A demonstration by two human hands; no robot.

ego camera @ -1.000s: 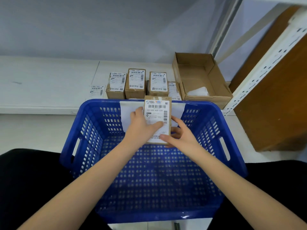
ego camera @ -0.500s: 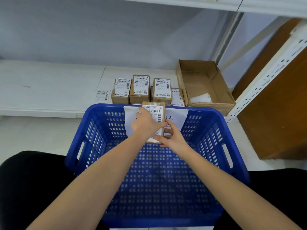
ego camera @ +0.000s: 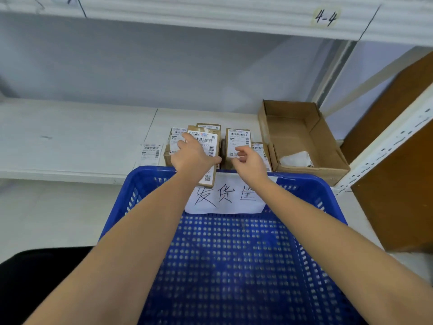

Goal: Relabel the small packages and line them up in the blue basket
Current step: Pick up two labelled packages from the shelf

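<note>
My left hand [ego camera: 191,154] grips a small brown package [ego camera: 207,141] with a white barcode label, holding it above the far rim of the blue basket [ego camera: 145,181]. My right hand [ego camera: 249,161] hovers just to its right with loosely curled fingers, holding nothing. Behind both hands, several more labelled small packages [ego camera: 237,143] stand in a row on the white shelf [ego camera: 77,137]. The inside of the basket holds no packages that I can see. A white paper sign [ego camera: 225,195] with handwriting hangs on the basket's far wall.
An open cardboard box [ego camera: 302,137] with white paper inside sits on the shelf right of the packages. A loose label [ego camera: 151,152] lies flat to their left. A white perforated upright [ego camera: 384,141] and a brown board [ego camera: 398,174] stand on the right.
Both hands moved away from me, from inside the basket up over its far rim. The right hand has come off the package; the left still holds it.
</note>
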